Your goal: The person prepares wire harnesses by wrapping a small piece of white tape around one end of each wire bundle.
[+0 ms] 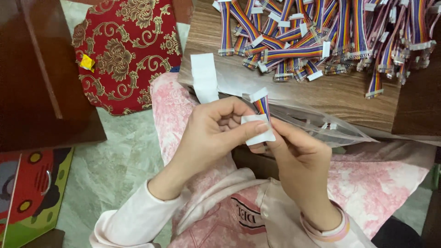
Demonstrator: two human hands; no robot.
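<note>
My 2 hands, left (209, 131) and right (294, 147), together pinch 1 rainbow ribbon cable (262, 106) with 1 white label (257, 129), over my lap | bench (340, 94): cable pile (330, 36), uncountable | 1 white strip (204, 78)

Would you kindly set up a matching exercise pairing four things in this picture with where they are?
1. cable pile
2. red cushion
3. white strip
4. folded cable

a. over the table's near edge
b. between both hands
c. on the table's far side
d. on the floor, left of the table

Pairs: 1-c, 2-d, 3-a, 4-b
</note>
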